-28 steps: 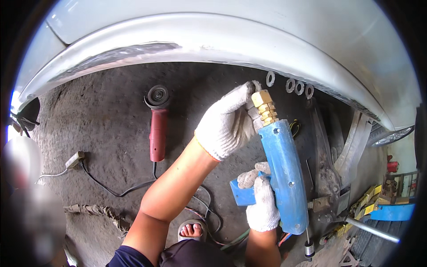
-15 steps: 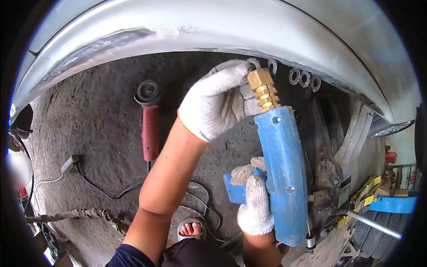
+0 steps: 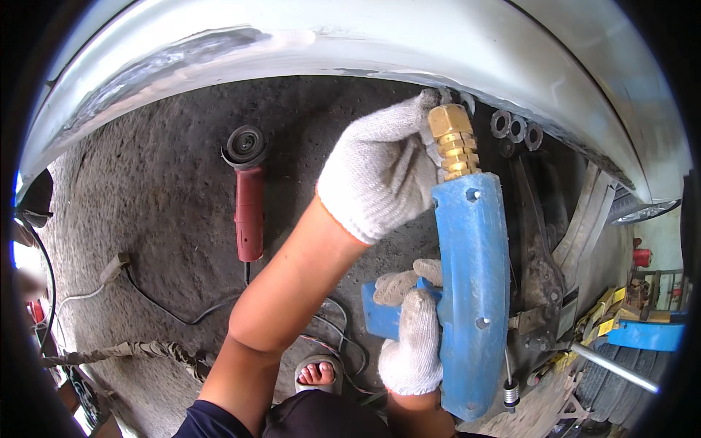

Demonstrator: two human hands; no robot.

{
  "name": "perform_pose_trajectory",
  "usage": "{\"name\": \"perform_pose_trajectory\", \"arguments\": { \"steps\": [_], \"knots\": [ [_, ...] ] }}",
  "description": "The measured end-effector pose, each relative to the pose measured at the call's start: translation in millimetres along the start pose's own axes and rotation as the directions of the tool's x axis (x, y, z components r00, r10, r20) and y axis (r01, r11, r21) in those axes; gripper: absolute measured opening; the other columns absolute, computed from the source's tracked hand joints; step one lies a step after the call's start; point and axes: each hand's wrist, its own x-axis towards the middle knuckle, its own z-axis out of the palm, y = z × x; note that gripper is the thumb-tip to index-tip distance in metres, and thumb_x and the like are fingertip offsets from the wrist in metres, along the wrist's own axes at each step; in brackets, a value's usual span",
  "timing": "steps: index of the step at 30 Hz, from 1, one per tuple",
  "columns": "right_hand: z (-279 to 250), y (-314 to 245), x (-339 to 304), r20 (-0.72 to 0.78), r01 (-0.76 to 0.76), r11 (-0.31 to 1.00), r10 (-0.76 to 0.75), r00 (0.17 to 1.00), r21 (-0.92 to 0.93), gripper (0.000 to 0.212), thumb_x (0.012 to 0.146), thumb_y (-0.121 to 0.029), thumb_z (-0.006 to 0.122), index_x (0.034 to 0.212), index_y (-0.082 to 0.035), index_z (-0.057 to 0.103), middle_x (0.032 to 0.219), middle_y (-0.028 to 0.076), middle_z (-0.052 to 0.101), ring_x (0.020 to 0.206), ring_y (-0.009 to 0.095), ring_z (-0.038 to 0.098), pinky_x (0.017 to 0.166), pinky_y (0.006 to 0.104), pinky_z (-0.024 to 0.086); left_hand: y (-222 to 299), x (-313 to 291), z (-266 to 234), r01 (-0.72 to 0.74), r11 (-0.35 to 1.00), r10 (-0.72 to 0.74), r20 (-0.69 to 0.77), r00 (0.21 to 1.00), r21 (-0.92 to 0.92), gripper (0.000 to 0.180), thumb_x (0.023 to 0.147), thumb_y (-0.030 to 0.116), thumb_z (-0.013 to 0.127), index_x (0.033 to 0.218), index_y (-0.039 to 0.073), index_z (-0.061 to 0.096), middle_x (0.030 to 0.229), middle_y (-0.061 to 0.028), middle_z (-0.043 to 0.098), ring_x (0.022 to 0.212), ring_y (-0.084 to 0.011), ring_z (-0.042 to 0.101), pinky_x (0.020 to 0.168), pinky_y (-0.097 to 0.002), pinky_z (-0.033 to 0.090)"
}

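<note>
A blue pistol-shaped welding gun (image 3: 473, 292) with a brass nut-and-ring front end (image 3: 456, 142) points up at the lower edge of a white car panel (image 3: 365, 44). Its grip is wrapped by my right hand (image 3: 412, 339), in a white knit glove, closed. My left hand (image 3: 383, 164), gloved too, reaches up beside the brass end. Thumb and fingers pinch a grey washer (image 3: 445, 95), mostly hidden, at the gun's tip. Just right of it, another washer (image 3: 467, 104) stands against the panel edge. Further right, more washers (image 3: 517, 130) hang in a row along that edge.
A red angle grinder (image 3: 249, 212) lies on the dark floor to the left, its cord trailing toward my foot. Cables and a plug connector (image 3: 115, 269) lie farther left. At right are a metal jack stand (image 3: 540, 270), a steel bar (image 3: 613, 367) and a tyre (image 3: 617, 387).
Both the brass end of the gun and my left hand have shifted slightly right and up toward the panel edge. My right hand keeps its grip, a little further left.
</note>
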Motion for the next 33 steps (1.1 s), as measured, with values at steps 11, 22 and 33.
{"name": "perform_pose_trajectory", "arguments": {
  "steps": [11, 22, 33],
  "knots": [
    [-22, -3, -7, 0.174, 0.243, 0.934, -0.201, 0.964, -0.264, 0.037, 0.098, -0.01, 0.054, 0.129, 0.01, 0.049, 0.107, 0.021, 0.066, 0.078, 0.023, 0.067, 0.075, 0.0366, 0.057, -12, -5, 18, 0.041, 0.953, -0.092, -0.155, 0.984, -0.302, 0.015, 0.101, 0.013, 0.052, 0.11, 0.003, 0.059, 0.099, -0.0127, 0.067, 0.091, -0.0268, 0.067, 0.087, -0.0455, 0.058],
    [-32, -24, -9, 0.13, 0.029, 0.965, 0.005, 0.991, -0.259, 0.042, 0.097, -0.015, 0.06, 0.131, 0.009, 0.05, 0.094, 0.017, 0.068, 0.077, 0.023, 0.068, 0.074, 0.0366, 0.057, -24, -7, 24, -0.024, 0.95, -0.038, -0.191, 0.981, -0.312, 0.022, 0.102, 0.022, 0.055, 0.114, 0.004, 0.056, 0.101, -0.0134, 0.065, 0.093, -0.0277, 0.066, 0.087, -0.0474, 0.057],
    [-153, -18, -13, 0.224, -0.213, 0.757, 0.091, 0.97, 0.618, 0.048, 0.094, -0.039, 0.063, 0.126, -0.007, 0.048, 0.076, 0.008, 0.057, 0.067, 0.023, 0.053, 0.073, 0.0428, 0.042, -59, -80, -98, 0.34, 0.928, -0.114, -0.749, 0.652, 0.155, 0.029, 0.098, 0.033, 0.062, 0.109, 0.006, 0.063, 0.082, 0.0011, 0.057, 0.067, -0.0113, 0.051, 0.061, -0.0276, 0.042]
  ]
}}
